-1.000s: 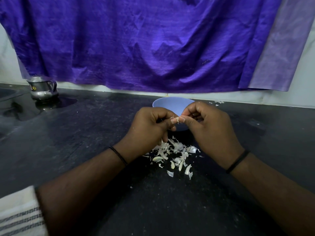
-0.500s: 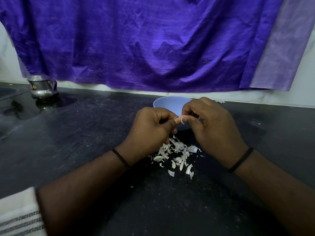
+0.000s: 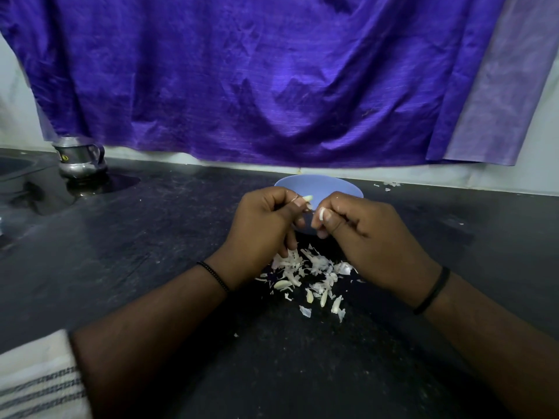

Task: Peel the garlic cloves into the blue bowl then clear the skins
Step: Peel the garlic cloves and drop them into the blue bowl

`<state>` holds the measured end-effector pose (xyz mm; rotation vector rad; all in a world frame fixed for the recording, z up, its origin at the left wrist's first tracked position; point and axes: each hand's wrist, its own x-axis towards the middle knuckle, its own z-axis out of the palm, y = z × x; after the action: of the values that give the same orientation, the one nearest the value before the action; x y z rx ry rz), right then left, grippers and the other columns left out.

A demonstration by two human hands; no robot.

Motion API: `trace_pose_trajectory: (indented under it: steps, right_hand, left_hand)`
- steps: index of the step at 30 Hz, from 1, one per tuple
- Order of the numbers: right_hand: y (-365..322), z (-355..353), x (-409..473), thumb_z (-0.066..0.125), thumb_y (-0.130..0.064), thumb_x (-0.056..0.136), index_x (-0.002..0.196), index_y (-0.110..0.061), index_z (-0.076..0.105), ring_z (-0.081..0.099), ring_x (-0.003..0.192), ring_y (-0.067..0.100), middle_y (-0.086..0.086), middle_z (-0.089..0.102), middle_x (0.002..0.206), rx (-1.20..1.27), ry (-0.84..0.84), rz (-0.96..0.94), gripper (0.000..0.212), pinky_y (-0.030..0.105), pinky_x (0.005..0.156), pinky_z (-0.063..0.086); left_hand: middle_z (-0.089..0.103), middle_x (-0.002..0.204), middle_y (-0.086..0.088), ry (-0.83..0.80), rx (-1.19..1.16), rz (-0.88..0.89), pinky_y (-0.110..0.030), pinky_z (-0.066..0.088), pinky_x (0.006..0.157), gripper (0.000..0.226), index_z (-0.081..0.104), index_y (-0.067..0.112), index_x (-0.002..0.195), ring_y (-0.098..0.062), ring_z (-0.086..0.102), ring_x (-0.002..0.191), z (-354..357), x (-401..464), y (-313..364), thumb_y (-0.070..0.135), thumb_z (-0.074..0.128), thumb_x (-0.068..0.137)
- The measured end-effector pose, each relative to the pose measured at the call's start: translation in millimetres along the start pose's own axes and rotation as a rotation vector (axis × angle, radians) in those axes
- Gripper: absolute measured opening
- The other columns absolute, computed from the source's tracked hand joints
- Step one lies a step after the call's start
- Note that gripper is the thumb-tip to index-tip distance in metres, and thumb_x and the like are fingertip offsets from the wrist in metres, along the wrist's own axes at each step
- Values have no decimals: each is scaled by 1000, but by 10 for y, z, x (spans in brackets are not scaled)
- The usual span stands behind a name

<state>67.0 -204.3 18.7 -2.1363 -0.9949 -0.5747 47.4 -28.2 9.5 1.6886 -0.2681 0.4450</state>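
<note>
Only the head cam here, looking down at both hands over a dark counter [image 3: 151,243]. The left hand [image 3: 263,225] has its fingers curled in, thumb and forefinger pinching a pale garlic clove [image 3: 307,198] that pokes out toward the blue bowl [image 3: 317,184]. The right hand [image 3: 363,234] is curled up too, pinching a whitish scrap of skin [image 3: 321,213] at its fingertips. The two hands sit close but apart, with a small gap between clove and scrap.

The bowl is right behind the hands, and they cover its near side, so I can't see what's inside. Under the hands there's a pile of skins [image 3: 311,276] scattered on the counter, with a few whole-looking slivers mixed in; hard to say which are cloves. The left hand hides part of the pile.

Counter is black and scuffed, speckled with crumbs. A purple cloth [image 3: 257,80] hangs across the wall behind, a steel jug [image 3: 80,158] stands far left, and a striped towel [image 3: 39,379] is cut off at the bottom-left corner.
</note>
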Motion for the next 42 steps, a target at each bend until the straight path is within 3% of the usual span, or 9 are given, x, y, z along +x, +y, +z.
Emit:
trace_pose_trajectory:
  steps: [3,6,8,12,16,20,28,37,42]
  right_hand:
    - [2,-23,-1,57,-54,85,76,-24,66,58,61,8,-9,63,65,-68,124,63,32,35,58,49]
    - [-2,4,2,75,-28,84,84,-29,69,63,73,5,-12,67,74,-4,211,142,5,21,67,52]
    - [8,26,0,75,-19,85,92,-29,73,64,76,1,-13,69,78,39,236,178,12,12,69,49]
    - [1,18,-5,64,-12,88,90,-26,76,65,75,4,-15,72,83,6,248,160,19,23,71,54]
    - [-11,5,-7,65,-24,82,92,-28,74,65,74,5,-15,70,80,18,265,166,14,37,73,56]
    - [-23,30,-5,77,-30,83,97,-27,74,64,72,4,-16,69,77,17,227,136,15,29,70,55]
    - [-46,26,-3,74,-16,87,88,-19,75,64,70,4,-11,71,76,93,229,150,3,11,64,46]
    - [-55,31,1,73,-16,87,83,-20,74,62,68,0,-12,69,72,112,266,187,5,8,63,44]
    - [-43,44,7,74,-17,87,85,-19,75,63,68,-1,-12,70,73,139,261,228,4,10,63,47]
  left_hand:
    - [59,67,-7,-13,-117,-70,-24,37,36,23,63,4,83,-19,47,40,-4,12,15,9,49,102]
    - [59,70,-7,-73,-127,-96,-24,38,37,24,62,5,86,-19,48,42,-6,-6,31,12,46,104]
    - [58,74,-11,-109,-111,-99,-25,38,38,25,62,6,87,-19,48,43,-4,-23,40,13,45,104]
    - [57,74,-12,-127,-90,-99,-25,38,39,27,62,6,87,-19,48,44,13,-38,53,14,44,105]
    - [57,71,-10,-109,-75,-98,-25,37,39,27,62,6,85,-19,47,43,16,-33,57,15,45,105]
    - [56,66,-9,-117,-85,-109,-25,36,40,28,61,5,81,-21,46,43,19,-35,70,15,47,103]
    - [53,59,-6,-184,-72,-127,-24,35,39,29,58,4,78,-20,45,41,19,-50,89,16,47,103]
    - [64,67,-2,-74,72,74,-28,41,39,20,67,6,85,-18,51,42,-7,-7,25,19,59,98]
    - [67,65,-5,-48,69,33,-26,42,39,13,71,5,82,-16,51,43,4,-8,12,12,68,92]
